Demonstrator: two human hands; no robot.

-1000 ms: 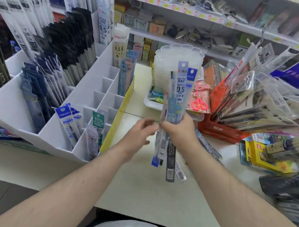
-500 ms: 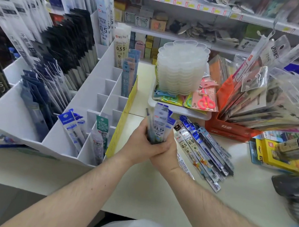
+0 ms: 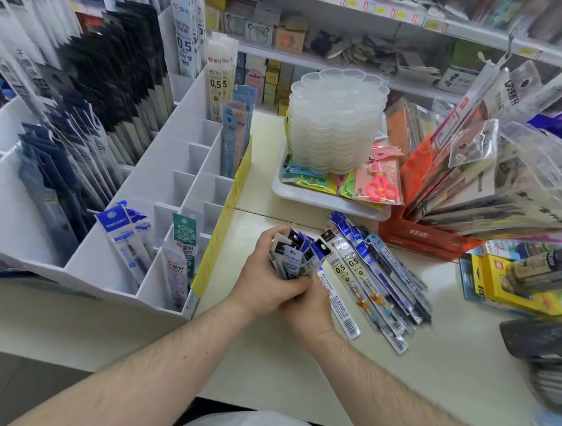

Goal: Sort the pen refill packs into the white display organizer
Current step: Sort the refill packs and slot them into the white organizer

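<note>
Both hands meet over the near middle of the worktop [image 3: 266, 366], clutching one bundle of pen refill packs [image 3: 295, 257] that stands nearly upright. The left hand [image 3: 267, 276] wraps its grip round the bundle from the left, and the right hand [image 3: 308, 305] curls under and behind it, its fingers mostly hidden. Just right of them a loose heap of refill packs [image 3: 376, 278] lies fanned flat on the worktop. The white display organizer [image 3: 191, 164] stands close on the left, several of its right-hand slots still bare.

To do this well, I'd say tap the bundle square, read the headers, and peel off one matching kind at a time. Keep the left grip firm so slick sleeves don't slide out, and drop each pack header-up into the slot holding its like.
</note>
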